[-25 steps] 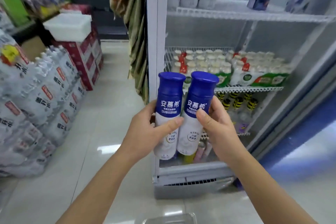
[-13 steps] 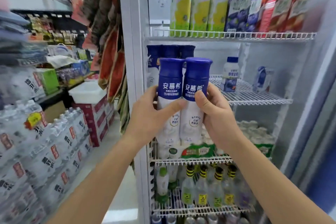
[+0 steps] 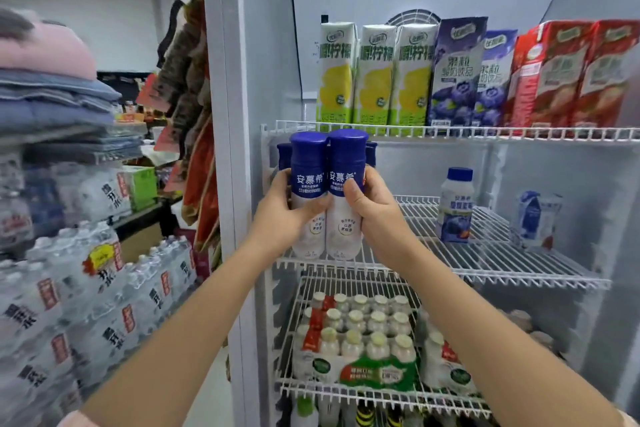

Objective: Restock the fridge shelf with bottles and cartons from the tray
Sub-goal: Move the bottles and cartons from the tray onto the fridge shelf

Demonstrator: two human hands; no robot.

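Note:
Two tall white bottles with blue caps and blue labels stand side by side at the front left edge of the middle wire shelf (image 3: 502,263). My left hand (image 3: 280,218) grips the left bottle (image 3: 307,184). My right hand (image 3: 375,211) grips the right bottle (image 3: 346,180). Their bases are level with the shelf's front rail; I cannot tell whether they rest on it. Behind them, blue caps of matching bottles (image 3: 284,152) show at the shelf's left. The tray is out of view.
A small blue-capped bottle (image 3: 455,204) and a blue-and-white carton (image 3: 536,218) stand further right on the same shelf. Cartons (image 3: 374,76) line the shelf above. Packs of small bottles (image 3: 360,333) fill the shelf below. Water packs (image 3: 86,305) are stacked left of the fridge frame (image 3: 225,184).
Both hands have lifted the two bottles from waist height up and forward to the middle shelf's front left. My view has tilted up from the floor to the upper shelves.

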